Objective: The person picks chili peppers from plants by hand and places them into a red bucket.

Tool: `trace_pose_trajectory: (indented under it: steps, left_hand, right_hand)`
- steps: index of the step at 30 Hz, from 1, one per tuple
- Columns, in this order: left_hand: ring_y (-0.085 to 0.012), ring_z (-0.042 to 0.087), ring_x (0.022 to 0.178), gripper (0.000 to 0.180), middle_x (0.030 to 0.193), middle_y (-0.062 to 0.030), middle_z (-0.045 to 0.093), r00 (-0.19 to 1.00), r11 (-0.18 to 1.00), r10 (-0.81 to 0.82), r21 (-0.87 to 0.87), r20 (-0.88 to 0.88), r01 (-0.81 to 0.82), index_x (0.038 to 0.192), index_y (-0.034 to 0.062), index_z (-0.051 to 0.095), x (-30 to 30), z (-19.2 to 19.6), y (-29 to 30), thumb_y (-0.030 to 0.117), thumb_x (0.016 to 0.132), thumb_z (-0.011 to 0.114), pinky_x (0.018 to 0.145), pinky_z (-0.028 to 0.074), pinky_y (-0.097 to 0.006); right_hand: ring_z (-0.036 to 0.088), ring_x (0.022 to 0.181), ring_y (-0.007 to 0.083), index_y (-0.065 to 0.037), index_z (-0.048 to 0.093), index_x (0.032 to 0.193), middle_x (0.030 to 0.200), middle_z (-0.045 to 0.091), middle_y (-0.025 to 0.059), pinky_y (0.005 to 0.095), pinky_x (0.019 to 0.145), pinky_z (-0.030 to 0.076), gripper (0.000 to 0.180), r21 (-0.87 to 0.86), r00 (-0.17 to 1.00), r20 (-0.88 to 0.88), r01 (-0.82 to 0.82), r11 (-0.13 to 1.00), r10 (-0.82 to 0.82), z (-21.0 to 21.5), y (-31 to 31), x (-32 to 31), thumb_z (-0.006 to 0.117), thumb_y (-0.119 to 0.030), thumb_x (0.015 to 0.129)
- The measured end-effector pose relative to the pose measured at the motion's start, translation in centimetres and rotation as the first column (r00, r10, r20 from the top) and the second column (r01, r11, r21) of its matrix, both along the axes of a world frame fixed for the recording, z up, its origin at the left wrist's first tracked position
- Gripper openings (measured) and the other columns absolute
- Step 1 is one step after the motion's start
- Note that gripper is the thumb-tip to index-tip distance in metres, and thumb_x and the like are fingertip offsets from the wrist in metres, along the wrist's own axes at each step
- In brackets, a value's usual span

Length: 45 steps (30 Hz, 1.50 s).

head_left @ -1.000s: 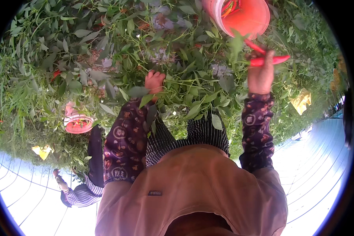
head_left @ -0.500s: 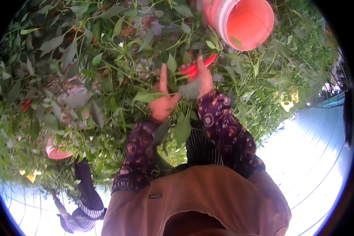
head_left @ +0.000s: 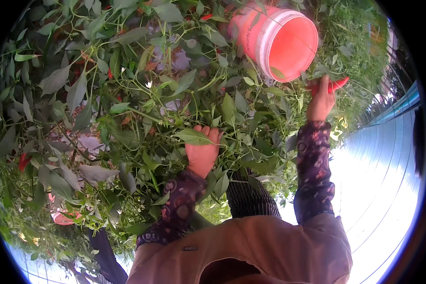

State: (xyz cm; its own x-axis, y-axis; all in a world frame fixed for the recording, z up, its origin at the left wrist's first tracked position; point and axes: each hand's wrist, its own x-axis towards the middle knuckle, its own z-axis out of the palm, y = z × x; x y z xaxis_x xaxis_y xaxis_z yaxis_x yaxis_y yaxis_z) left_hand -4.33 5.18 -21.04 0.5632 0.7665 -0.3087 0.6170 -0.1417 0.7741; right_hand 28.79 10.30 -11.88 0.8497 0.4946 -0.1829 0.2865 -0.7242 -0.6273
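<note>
Red chili peppers [head_left: 338, 85] are gripped in my right hand [head_left: 321, 103], out at the right, just below and beside the mouth of a pink-red bucket [head_left: 264, 35]. The pepper tips stick out to the right past my fingers. My left hand [head_left: 201, 154] is among the pepper plants [head_left: 142, 106], its fingers curled into the foliage. A green leaf [head_left: 193, 137] lies across those fingers, and what they hold, if anything, is hidden. The bucket lies tilted in the plants with its opening turned toward me; a leaf [head_left: 277, 73] shows at its lower lip.
More red peppers [head_left: 24, 162] hang among the leaves at the left. A second pink bucket [head_left: 65, 217] and another person's dark-clad leg [head_left: 104, 253] are at the lower left. White-blue sheeting [head_left: 378, 175] runs along the right side.
My right hand has moved right with the peppers, away from my left hand, to the bucket's mouth. My left hand has gone from an extended finger to curled fingers. The view has shifted slightly.
</note>
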Motion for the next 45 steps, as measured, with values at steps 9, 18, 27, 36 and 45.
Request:
trace_pose_trajectory:
  steps: [9,18,27,36,45]
  left_hand:
    - [-0.0246,0.053,0.102,0.024,0.11,-0.0049,0.058,1.0,0.993,-0.006,0.115,-0.026,0.009,0.097,0.0119,0.065,0.0,0.6,1.5,0.021,0.075,0.064,0.079,0.041,-0.042]
    - [-0.021,0.051,0.084,0.015,0.077,-0.0029,0.048,0.986,0.986,-0.144,-0.078,0.079,0.15,0.097,0.0119,0.058,0.3,-1.1,-0.7,0.021,0.085,0.055,0.084,0.039,-0.033]
    - [-0.0178,0.057,0.055,0.034,0.068,-0.0028,0.059,0.906,0.784,0.401,-0.562,0.134,-0.264,0.12,0.0107,0.058,0.2,-1.3,2.9,0.014,0.087,0.066,0.054,0.046,-0.032]
    - [-0.0248,0.063,0.098,0.058,0.122,-0.0184,0.055,0.896,0.825,0.418,-0.474,0.147,-0.307,0.137,0.0014,0.038,0.6,-2.7,4.5,0.011,0.087,0.065,0.086,0.051,-0.038]
    - [-0.0384,0.055,0.115,0.049,0.125,-0.0214,0.054,0.948,0.784,0.299,-0.594,0.109,-0.179,0.128,0.0011,0.048,1.1,-2.6,4.4,0.011,0.082,0.064,0.094,0.045,-0.043]
  right_hand:
    - [0.066,0.082,0.0271,-0.001,0.065,0.104,0.092,0.067,0.0166,0.036,0.074,0.052,0.019,-0.128,0.652,-0.118,-0.758,0.639,0.749,-8.7,7.3,-6.5,0.061,-0.014,0.09]
    - [0.064,0.092,0.0379,-0.005,0.068,0.095,0.098,0.065,0.0197,0.0497,0.079,0.05,0.022,-0.752,0.365,-0.079,-0.633,0.185,0.928,-34.8,14.2,-2.3,0.057,-0.02,0.083]
    - [0.059,0.084,0.0341,-0.003,0.068,0.089,0.096,0.062,0.0147,0.0443,0.078,0.048,0.022,-0.418,0.405,0.297,-0.759,0.499,0.865,-27.1,9.5,-11.2,0.066,-0.024,0.082]
    - [0.066,0.081,0.028,-0.004,0.063,0.102,0.093,0.067,0.0121,0.0375,0.07,0.054,0.017,-0.1,0.577,-0.006,-0.813,0.574,0.816,-3.4,0.9,-15.5,0.064,-0.011,0.087]
    - [0.064,0.091,0.035,-0.002,0.061,0.115,0.102,0.066,0.02,0.0407,0.078,0.051,0.036,-0.611,0.524,0.404,-0.455,0.647,0.75,-3.3,5.2,-3.1,0.064,-0.026,0.089]
